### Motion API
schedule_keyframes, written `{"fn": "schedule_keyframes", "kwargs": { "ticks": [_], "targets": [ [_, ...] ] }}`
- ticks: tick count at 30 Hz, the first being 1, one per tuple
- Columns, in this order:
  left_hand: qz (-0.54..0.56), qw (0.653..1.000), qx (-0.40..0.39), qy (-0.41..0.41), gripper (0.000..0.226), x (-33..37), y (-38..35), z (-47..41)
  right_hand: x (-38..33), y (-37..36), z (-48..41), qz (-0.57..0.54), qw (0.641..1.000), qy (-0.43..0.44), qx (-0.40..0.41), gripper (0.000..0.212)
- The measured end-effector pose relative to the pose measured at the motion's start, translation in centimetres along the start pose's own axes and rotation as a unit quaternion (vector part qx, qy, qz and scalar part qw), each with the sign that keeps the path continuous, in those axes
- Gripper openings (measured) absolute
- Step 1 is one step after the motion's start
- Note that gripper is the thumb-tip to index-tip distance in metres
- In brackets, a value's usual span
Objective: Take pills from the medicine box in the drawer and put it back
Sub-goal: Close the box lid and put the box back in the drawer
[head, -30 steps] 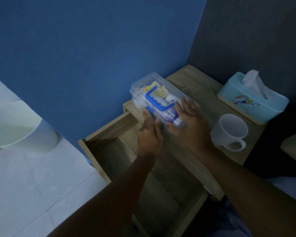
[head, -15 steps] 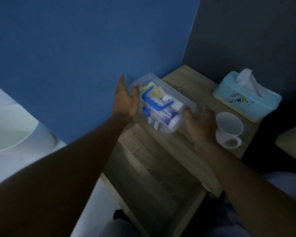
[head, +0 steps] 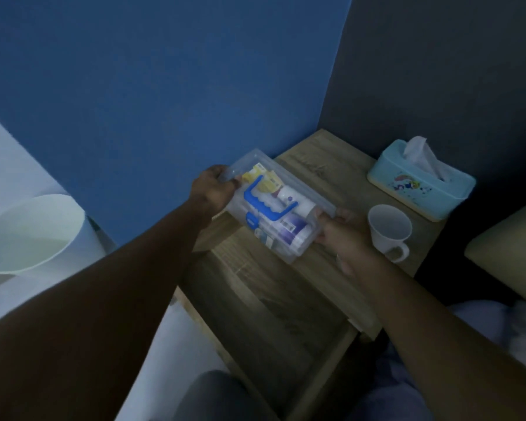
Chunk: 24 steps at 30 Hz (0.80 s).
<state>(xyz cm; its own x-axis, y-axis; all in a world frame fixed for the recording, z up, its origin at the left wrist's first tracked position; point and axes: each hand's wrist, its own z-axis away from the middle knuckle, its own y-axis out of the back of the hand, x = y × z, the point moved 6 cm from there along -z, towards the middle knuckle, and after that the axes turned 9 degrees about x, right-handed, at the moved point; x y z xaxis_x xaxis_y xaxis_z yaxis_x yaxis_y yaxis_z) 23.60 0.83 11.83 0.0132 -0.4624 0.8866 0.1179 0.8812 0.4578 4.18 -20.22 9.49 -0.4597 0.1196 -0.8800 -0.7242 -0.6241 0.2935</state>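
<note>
- Medicine box (head: 274, 205), clear with a blue handle (head: 263, 200), now sits gripped at both short ends above the counter (head: 325, 165); a second ago both hands lay on its near side, half a second ago they were spread open beside it
- Left hand (head: 211, 191) has its fingers curled round the far-left end; right hand (head: 339, 230) pinches the near-right end, fingers closed on the wall of the box
- That shift from loose palms to a two-ended hold suggests the box is out of the drawer (head: 274, 314) and about to be set down or turned for opening; the lid looks closed, so no pills are out yet
- Whether the box rests on the counter or hangs just over it cannot be told
- Just right of the right fingers stands a white mug (head: 389, 230), close enough to be knocked; the tissue box (head: 422, 183) lies further off beyond it
- Left of the left fingers the counter ends at the blue wall (head: 164, 86), little room there
- Below both hands the open drawer gapes, bare inside, offering clear room to lower the box back
</note>
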Motion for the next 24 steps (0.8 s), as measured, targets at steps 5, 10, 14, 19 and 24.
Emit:
{"fn": "schedule_keyframes", "kwargs": {
  "ticks": [5, 10, 14, 19, 24],
  "targets": [
    [0.008, 1.0, -0.006, 0.0, 0.033, 0.3, 4.2, 3.7, 0.8, 1.0, 5.2, -0.084, 0.996, 0.011, -0.005, 0.047],
    [-0.012, 0.999, 0.0, 0.049, 0.042, -2.6, 6.3, 7.2, 3.2, 1.4, 10.3, -0.066, 0.997, 0.029, 0.002, 0.024],
    [-0.092, 0.995, -0.01, 0.047, 0.053, -5.1, 5.9, 9.4, 6.8, 0.9, 12.8, -0.022, 0.999, 0.025, 0.027, 0.024],
    [-0.09, 0.99, -0.059, 0.087, 0.049, -9.3, 3.8, 10.8, 11.0, -0.4, 13.1, -0.002, 1.0, 0.011, 0.022, 0.031],
    [-0.047, 0.986, -0.098, 0.127, 0.043, -13.4, 0.9, 11.1, 14.6, -1.7, 11.2, 0.04, 0.998, -0.039, 0.043, 0.044]
  ]
}}
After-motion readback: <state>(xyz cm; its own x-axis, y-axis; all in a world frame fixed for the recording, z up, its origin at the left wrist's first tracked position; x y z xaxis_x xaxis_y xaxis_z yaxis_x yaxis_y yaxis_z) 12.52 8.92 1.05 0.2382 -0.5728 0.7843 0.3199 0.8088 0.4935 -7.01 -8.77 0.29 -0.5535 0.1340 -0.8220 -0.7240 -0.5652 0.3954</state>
